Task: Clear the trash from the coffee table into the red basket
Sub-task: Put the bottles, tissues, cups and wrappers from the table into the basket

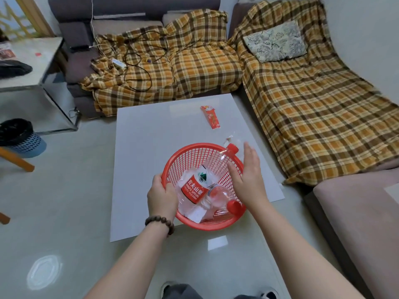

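Basket [187,152] held at near edge of table [151,130]
Left hand [160,197] grips the near-left rim; right hand [248,175] hovers open, palm left, over the right rim, above two bottles [194,186] inside; red wrapper [210,116] lies far right

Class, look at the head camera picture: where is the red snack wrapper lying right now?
The red snack wrapper lies on the white coffee table, toward its far right side, beyond the red basket and near the plaid-covered sofa.
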Demonstrator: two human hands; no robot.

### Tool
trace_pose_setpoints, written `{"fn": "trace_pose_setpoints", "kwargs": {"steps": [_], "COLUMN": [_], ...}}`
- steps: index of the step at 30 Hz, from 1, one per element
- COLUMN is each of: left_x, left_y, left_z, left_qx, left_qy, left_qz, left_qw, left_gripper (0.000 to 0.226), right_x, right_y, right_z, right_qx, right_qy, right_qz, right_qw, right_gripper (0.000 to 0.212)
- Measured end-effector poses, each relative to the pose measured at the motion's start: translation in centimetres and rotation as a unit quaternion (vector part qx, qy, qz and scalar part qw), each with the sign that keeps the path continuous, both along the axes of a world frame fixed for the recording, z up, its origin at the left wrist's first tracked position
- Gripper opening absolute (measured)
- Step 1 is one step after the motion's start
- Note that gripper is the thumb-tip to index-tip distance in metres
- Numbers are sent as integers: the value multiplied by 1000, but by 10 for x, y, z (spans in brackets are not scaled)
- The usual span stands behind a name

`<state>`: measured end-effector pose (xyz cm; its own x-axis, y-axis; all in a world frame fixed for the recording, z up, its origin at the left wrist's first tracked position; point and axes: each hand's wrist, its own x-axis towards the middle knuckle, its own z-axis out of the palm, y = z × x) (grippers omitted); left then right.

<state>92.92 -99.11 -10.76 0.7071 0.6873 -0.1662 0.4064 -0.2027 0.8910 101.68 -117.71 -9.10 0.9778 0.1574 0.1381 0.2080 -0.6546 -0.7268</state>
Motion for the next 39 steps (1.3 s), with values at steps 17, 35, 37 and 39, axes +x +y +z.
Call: {"fn": "trace_pose_setpoints", "kwargs": {"steps": [17, 35, 37, 39], "left_x": [148, 358, 362, 359], "left_y": [-293, -305, -294, -281], "left_z": [4, -8, -5, -2], "left_qx": [25, 5, 8, 14], "left_qy": [-8, 16, 21, 22], "left_qz": [-44, 107, 141, 174], "left_qw": [999, 994, 990, 984], "left_gripper": [17, 15, 15, 15], "right_x": [105, 389, 404, 412], "right_y": [-327, -319, -303, -282], "right_z": [-6, -21, -25, -28], "right_qx": [64, -18, -26, -29], "right_qy": [130, 152, 155, 157], "right_qz": [18, 194, 224, 257], "right_qw": [989, 969, 962, 953], "right_gripper": [56, 64, 66, 66]}}
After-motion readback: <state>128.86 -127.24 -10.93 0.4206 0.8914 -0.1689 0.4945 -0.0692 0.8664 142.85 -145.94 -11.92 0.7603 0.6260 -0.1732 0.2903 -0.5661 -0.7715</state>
